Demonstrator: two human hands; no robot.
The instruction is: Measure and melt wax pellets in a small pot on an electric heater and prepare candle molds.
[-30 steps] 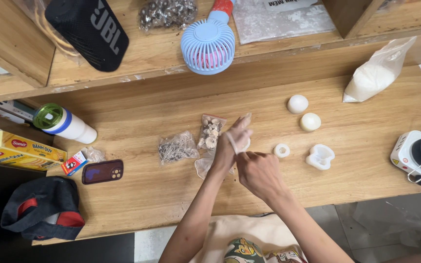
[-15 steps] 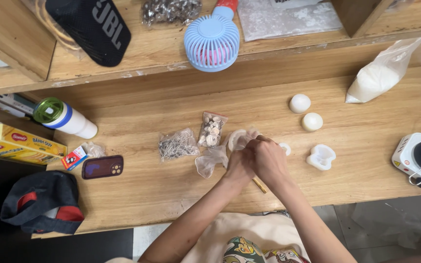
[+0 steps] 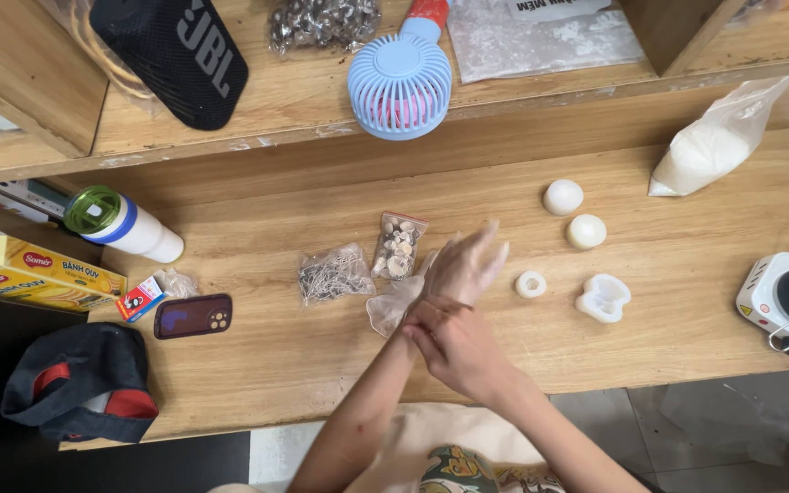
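My left hand [image 3: 468,265] is stretched flat over the wooden table [image 3: 276,365], fingers apart, inside a thin clear plastic glove. My right hand [image 3: 449,342] grips the glove's cuff at my left wrist. A second crumpled clear glove [image 3: 387,309] lies on the table just left of that wrist. Close by are a small bag of shell-like beads [image 3: 396,245] and a small bag of metal wire pieces [image 3: 333,274].
To the right lie a white ring [image 3: 531,284], a white mould [image 3: 603,298], two white balls [image 3: 562,196] [image 3: 585,231], a bag of white powder [image 3: 710,146] and a small electric stove [image 3: 787,297]. Left: phone [image 3: 193,316], bottle [image 3: 120,224], yellow boxes [image 3: 29,269], cap [image 3: 79,379]. A blue fan [image 3: 400,82] sits on the shelf.
My hands were clasped together over the glove; now my left hand is spread out inside it and my right hand has slid back to the wrist.
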